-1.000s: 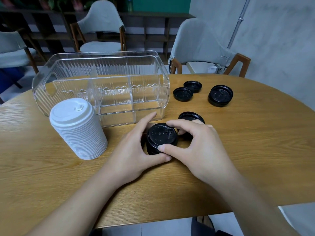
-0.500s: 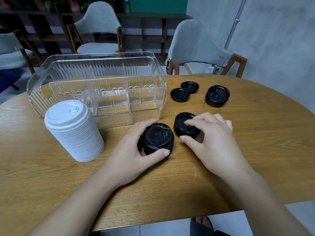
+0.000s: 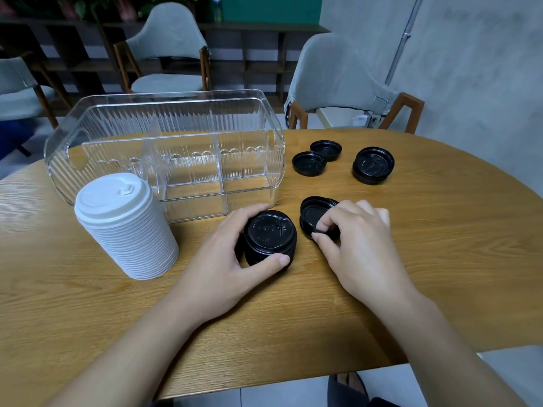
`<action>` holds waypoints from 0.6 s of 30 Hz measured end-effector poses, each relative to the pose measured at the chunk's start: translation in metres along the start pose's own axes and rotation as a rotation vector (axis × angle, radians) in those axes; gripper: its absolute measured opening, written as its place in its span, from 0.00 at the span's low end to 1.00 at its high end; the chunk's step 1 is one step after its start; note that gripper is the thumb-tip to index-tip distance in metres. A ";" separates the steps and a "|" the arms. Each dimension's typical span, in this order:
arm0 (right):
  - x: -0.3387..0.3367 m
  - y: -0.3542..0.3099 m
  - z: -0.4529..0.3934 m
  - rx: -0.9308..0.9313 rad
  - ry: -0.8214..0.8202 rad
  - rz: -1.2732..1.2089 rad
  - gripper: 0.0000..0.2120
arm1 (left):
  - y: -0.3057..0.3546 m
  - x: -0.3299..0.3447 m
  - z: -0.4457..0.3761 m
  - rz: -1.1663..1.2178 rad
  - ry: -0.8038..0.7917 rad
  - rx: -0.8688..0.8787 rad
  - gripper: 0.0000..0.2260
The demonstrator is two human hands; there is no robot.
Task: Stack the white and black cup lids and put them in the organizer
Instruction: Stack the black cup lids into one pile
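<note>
Left hand (image 3: pixel 223 259) curled around the black lid stack (image 3: pixel 269 235), thumb at front. Right hand (image 3: pixel 357 248) pinched an upturned black lid (image 3: pixel 313 214).

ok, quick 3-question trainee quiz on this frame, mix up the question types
1. True or false: the white lid stack already sits inside the clear organizer.
2. Which hand grips the black lid stack? A) left hand B) right hand C) neither
3. Fill in: the right hand pinches an upside-down black lid lying to the ___ of the black lid stack.

Key:
1. False; it stands on the table in front of the organizer.
2. A; the left hand curls around it.
3. right
</note>
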State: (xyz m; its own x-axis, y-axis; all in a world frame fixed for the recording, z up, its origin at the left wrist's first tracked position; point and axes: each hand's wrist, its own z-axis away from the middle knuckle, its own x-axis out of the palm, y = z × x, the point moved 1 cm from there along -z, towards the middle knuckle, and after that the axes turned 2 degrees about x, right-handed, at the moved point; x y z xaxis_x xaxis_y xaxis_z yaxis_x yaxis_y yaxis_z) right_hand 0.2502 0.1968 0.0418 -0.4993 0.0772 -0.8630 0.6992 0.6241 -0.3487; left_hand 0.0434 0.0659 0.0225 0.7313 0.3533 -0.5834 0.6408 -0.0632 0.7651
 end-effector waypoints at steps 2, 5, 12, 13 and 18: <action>0.001 0.000 0.000 0.005 0.004 -0.020 0.10 | 0.000 0.000 0.000 0.001 0.002 0.002 0.35; -0.002 0.003 0.000 0.017 0.006 -0.082 0.09 | 0.000 0.000 0.000 0.005 0.003 -0.002 0.36; -0.020 -0.002 0.000 0.109 0.109 -0.366 0.07 | 0.001 0.000 0.000 0.002 0.010 0.004 0.38; -0.024 -0.005 0.001 0.132 0.102 -0.457 0.06 | 0.001 0.000 0.001 0.009 0.018 0.008 0.39; -0.034 -0.026 0.004 0.239 0.014 -0.984 0.04 | 0.007 0.000 0.001 0.043 0.066 0.091 0.44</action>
State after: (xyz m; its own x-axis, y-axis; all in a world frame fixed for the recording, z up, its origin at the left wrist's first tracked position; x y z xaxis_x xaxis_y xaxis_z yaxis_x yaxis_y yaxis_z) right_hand 0.2508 0.1753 0.0787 -0.9141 -0.3774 -0.1485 0.0567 0.2438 -0.9682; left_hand 0.0482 0.0644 0.0269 0.7434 0.4086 -0.5295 0.6302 -0.1627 0.7592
